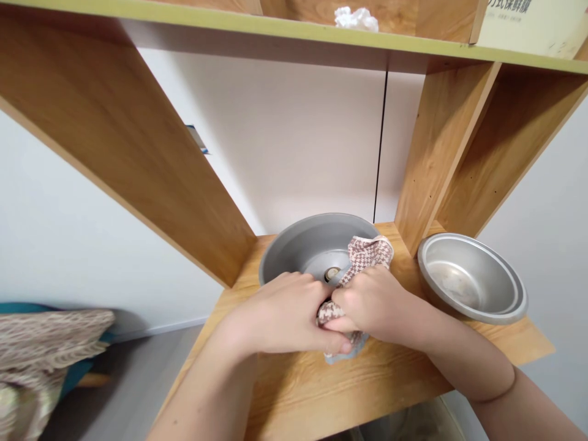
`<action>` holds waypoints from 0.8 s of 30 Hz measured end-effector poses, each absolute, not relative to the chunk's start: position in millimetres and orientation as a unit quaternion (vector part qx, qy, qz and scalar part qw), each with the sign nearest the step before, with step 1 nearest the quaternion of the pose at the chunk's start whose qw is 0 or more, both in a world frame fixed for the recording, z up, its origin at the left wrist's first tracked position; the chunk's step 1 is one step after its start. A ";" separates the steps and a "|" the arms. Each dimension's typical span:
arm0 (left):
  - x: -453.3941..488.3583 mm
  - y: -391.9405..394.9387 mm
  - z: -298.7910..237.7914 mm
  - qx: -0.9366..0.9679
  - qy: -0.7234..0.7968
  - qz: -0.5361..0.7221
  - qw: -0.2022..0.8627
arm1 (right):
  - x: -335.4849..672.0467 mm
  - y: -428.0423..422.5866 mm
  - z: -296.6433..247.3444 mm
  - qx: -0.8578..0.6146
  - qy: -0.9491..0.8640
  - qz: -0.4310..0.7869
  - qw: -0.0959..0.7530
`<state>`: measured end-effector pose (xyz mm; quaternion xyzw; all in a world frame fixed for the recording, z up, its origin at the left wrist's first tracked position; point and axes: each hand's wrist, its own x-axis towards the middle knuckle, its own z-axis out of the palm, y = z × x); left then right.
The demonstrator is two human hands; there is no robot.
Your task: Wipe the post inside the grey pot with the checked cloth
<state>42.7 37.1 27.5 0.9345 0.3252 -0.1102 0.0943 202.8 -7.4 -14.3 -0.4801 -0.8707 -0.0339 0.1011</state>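
Both hands, left [285, 312] and right [374, 306], are pinching the cloth [365, 254] over the pot [312, 245] rim, which risks tipping it off the shelf [321, 392] edge.

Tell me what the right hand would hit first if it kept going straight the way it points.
The right hand points left toward the left hand, with the checked cloth bunched between them. It would likely press the cloth first, then the left hand; depth is hard to judge.
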 end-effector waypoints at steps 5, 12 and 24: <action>44.4 35.0 29.4 0.927 0.340 -0.117 0.105 | 190.9 -9.4 -18.8 -0.501 -0.856 -0.044 0.119; 41.3 37.3 27.6 0.933 0.332 -0.099 0.097 | 210.6 -5.5 -7.9 -0.457 -0.883 -0.035 0.096; 43.2 38.1 26.9 0.931 0.333 -0.101 0.110 | 214.4 -4.6 -6.1 -0.462 -0.882 -0.019 0.087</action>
